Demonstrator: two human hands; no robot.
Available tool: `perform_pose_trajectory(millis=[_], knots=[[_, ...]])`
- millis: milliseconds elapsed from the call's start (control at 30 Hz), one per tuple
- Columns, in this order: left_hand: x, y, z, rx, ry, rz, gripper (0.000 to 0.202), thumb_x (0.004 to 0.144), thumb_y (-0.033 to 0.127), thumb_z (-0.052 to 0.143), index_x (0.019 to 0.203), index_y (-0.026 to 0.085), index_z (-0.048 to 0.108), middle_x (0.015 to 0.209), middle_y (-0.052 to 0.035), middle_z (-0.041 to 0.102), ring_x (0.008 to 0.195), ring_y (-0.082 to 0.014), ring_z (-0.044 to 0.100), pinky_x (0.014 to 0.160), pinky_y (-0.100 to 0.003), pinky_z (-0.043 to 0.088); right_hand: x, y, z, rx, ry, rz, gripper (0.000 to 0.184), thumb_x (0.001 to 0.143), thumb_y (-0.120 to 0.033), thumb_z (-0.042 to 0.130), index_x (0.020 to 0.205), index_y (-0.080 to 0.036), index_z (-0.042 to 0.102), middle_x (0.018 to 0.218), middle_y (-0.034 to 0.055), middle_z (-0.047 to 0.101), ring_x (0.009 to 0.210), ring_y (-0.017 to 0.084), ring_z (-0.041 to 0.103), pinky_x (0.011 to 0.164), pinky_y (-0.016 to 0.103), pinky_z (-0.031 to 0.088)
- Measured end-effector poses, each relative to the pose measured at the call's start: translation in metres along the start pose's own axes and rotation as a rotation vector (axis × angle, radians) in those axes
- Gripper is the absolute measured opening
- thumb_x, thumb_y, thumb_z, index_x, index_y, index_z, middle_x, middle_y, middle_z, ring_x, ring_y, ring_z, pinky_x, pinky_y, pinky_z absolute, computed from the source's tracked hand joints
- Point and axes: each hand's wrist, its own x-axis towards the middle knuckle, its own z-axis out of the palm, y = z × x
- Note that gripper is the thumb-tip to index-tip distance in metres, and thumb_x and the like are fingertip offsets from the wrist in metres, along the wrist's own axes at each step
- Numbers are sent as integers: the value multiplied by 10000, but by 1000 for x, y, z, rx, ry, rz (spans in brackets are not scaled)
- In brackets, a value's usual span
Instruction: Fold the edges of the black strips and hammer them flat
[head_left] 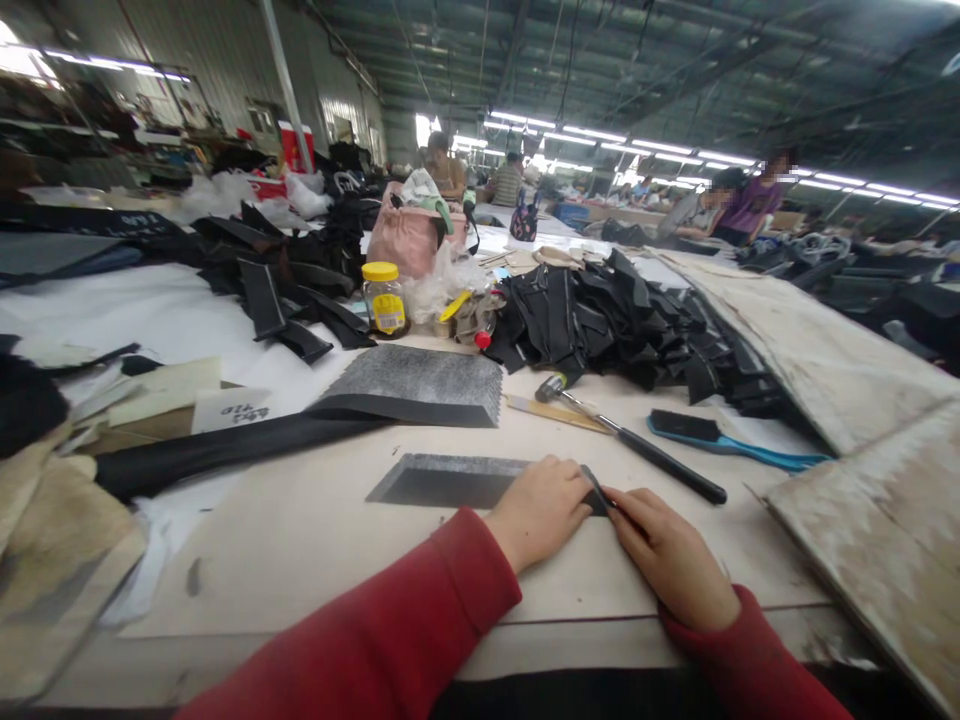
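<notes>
A dark strip of material (pixel 446 484) with a grey, fuzzy upper edge lies flat on the pale work board in front of me. My left hand (pixel 544 508) rests on its right part, fingers bent over it and pressing down. At the strip's right end, which is folded up, my right hand (pixel 667 550) pinches the edge between thumb and fingers. Behind the strip lies a larger grey piece with zigzag-cut ends (pixel 420 378). A hammer (pixel 637 445) with a black handle lies beyond my right hand, beside a flat wooden stick (pixel 559 411).
A blue brush (pixel 712 438) lies at the right, near a raised worn board (pixel 877 530). Black strips are heaped (pixel 600 320) at the back. A yellow-lidded jar (pixel 384 300) and a pink bag (pixel 405 240) stand behind. Several people are in the background.
</notes>
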Motion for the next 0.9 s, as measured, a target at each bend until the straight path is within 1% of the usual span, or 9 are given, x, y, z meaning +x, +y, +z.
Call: perform_pose_trajectory(millis=[133, 300, 433, 500, 567, 700, 800, 867, 900], knots=[[0, 1, 0, 34, -15, -10, 191, 877, 281, 455, 983, 165, 565, 937, -50, 546, 886, -192, 482, 784, -320, 410, -2, 1, 3, -91, 6, -91, 278, 872, -187, 389, 1074, -173, 579, 873, 76, 592, 815, 190, 573, 750, 333, 488], [0, 2, 0, 43, -7, -24, 163, 866, 286, 476, 948, 164, 548, 939, -44, 537, 888, -188, 468, 794, -319, 403, -2, 1, 6, -205, 28, -209, 292, 849, -103, 387, 1074, -142, 569, 841, 87, 572, 776, 199, 558, 714, 346, 508], [0, 3, -1, 63, -18, -21, 197, 883, 264, 433, 1045, 200, 524, 947, -37, 522, 880, -185, 466, 763, -322, 407, 1, -2, 4, -301, 14, -268, 350, 800, -21, 366, 1059, -140, 568, 830, 91, 568, 756, 206, 549, 708, 366, 518], [0, 3, -1, 85, -26, -16, 229, 894, 255, 401, 1089, 228, 518, 950, -37, 515, 882, -188, 464, 748, -326, 409, 0, -4, 2, -314, -2, -275, 342, 793, -23, 370, 1037, -146, 575, 828, 92, 568, 752, 205, 549, 708, 367, 522], [-1, 5, -1, 104, -29, -15, 236, 897, 261, 391, 1088, 239, 529, 954, -39, 510, 890, -192, 461, 747, -330, 409, -2, -5, 1, -310, -6, -272, 325, 801, -41, 371, 1022, -152, 581, 834, 93, 574, 757, 202, 555, 709, 361, 525], [-3, 7, 0, 118, -36, -13, 236, 898, 263, 392, 1075, 242, 547, 966, -43, 504, 904, -193, 456, 755, -331, 405, -10, -5, -4, -303, -21, -253, 337, 820, -67, 372, 1069, -160, 580, 872, 98, 595, 789, 206, 572, 733, 364, 522], [-3, 7, 0, 115, -34, 3, 230, 895, 252, 402, 1063, 244, 559, 964, -47, 506, 899, -192, 457, 749, -324, 401, -7, 0, -17, -258, -120, -239, 319, 835, -114, 395, 1072, -180, 597, 896, 88, 610, 820, 195, 586, 756, 337, 515], [-3, 7, 1, 113, -24, 10, 231, 894, 244, 403, 1063, 249, 561, 951, -45, 507, 891, -193, 459, 739, -322, 400, 3, 5, -28, -221, -188, -224, 302, 847, -145, 395, 1046, -197, 615, 917, 77, 620, 846, 181, 592, 776, 315, 506], [-3, 7, 2, 113, -15, 11, 231, 895, 242, 402, 1063, 253, 561, 944, -42, 507, 888, -194, 461, 735, -323, 400, 10, 9, -32, -213, -197, -218, 300, 850, -152, 389, 1037, -198, 619, 933, 75, 624, 864, 177, 592, 790, 314, 499]])
